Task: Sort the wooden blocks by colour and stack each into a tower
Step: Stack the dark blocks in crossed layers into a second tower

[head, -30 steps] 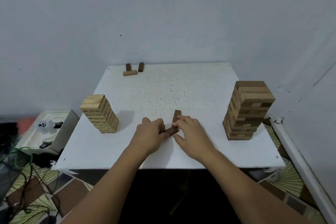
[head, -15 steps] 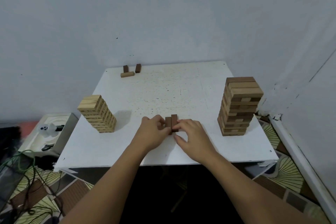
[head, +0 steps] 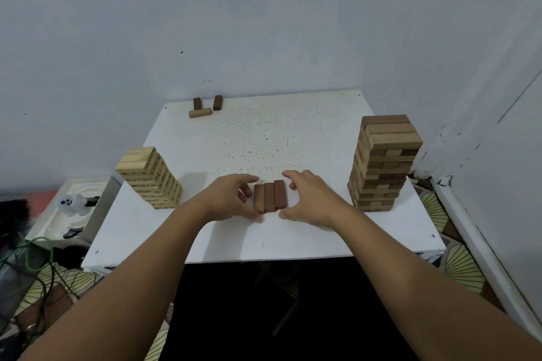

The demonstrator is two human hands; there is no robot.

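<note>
Three dark brown blocks lie flat side by side on the white table, near its front edge. My left hand is just left of them and my right hand just right, both with loosely curved fingers and holding nothing. Its thumb tip lies close to the near end of the row. A tower of pale blocks stands at the left. A taller tower of mixed tan and dark blocks stands at the right. Three loose blocks lie at the far left edge.
The table stands in a corner of grey walls. On the floor to the left are a white box with a small white toy and green cables. A patterned floor shows to the right.
A second ago both hands pinched dark blocks, one lying askew. Now three blocks lie aligned in a row and both hands have let go and drawn slightly apart.
</note>
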